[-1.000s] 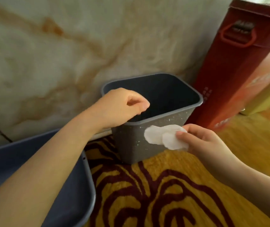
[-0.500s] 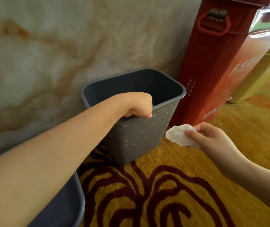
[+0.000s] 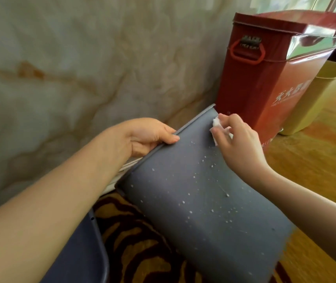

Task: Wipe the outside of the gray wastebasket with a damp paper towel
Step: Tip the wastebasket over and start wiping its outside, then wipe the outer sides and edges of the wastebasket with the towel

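Observation:
The gray wastebasket is tipped over toward the marble wall, its broad outer side facing up and speckled with white flecks. My left hand grips its rim on the left, thumb on the outside. My right hand pinches a crumpled white paper towel and presses it on the basket's side close to the rim, at the upper right corner. Most of the towel is hidden under my fingers.
A tall red metal box with a handle stands just right of the basket's rim. A yellow bin sits behind it. Another dark gray bin is at the lower left. A patterned yellow-and-maroon carpet covers the floor.
The wastebasket has gone from upright to tipped toward the wall, held by my left hand. My right hand moved the towel up from beside the basket onto its side near the rim.

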`<state>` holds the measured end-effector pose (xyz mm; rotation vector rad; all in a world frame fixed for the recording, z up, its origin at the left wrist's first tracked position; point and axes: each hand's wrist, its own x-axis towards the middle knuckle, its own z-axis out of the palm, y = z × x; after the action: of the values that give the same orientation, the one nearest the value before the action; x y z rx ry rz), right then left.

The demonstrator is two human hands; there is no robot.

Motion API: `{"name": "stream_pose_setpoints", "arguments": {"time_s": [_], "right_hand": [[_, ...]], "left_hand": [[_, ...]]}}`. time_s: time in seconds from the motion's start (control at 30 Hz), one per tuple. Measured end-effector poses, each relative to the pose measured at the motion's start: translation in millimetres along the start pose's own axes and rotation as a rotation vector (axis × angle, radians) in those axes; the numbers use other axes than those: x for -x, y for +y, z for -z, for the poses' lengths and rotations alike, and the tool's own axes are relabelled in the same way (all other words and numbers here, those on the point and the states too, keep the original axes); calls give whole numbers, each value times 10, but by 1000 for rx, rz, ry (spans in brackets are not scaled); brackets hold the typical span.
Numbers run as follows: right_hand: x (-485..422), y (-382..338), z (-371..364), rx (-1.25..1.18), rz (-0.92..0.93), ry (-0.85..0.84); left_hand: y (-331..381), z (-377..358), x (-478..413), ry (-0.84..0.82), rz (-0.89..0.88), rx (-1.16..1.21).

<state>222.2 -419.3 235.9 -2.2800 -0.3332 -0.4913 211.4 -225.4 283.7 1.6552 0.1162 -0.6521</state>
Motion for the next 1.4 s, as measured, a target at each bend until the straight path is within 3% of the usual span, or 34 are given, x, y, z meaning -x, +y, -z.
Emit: {"name": "stream_pose_setpoints", "arguments": {"time_s": [0.27,0.5,0.67,0.77,0.9,1.0,1.1,1.2,1.27,1.4], "right_hand": [[67,-74,-202,66,201,-96],[248,-197,-619,205,370,-201],[483,-58,-559,177,459,-239],[617,293,-389,198,401,-197],[923,748,-224,291,178,-136],[962,707,-253,262,82,-23],[772,223,-472,140,201,66],[628,-218,-737,169,308,-55],[651,-316,-829,213,292,-136],[851,-167,-773,182,254,-86]], "left_hand": [[-701,-81,40,14,-69,425],[-991,-62,106,133,-92,522],[-985,6,119,182,-90,538],[-973,9,71,239,-86,516],[-991,-23,-12,263,-94,548],[-1029,-23,-79,256,-66,568],[-1064,-8,-84,171,-53,566],[-1082,24,-49,124,-46,582],[-1069,43,-21,118,-54,576],[-1023,4,0,104,-30,548]]}}
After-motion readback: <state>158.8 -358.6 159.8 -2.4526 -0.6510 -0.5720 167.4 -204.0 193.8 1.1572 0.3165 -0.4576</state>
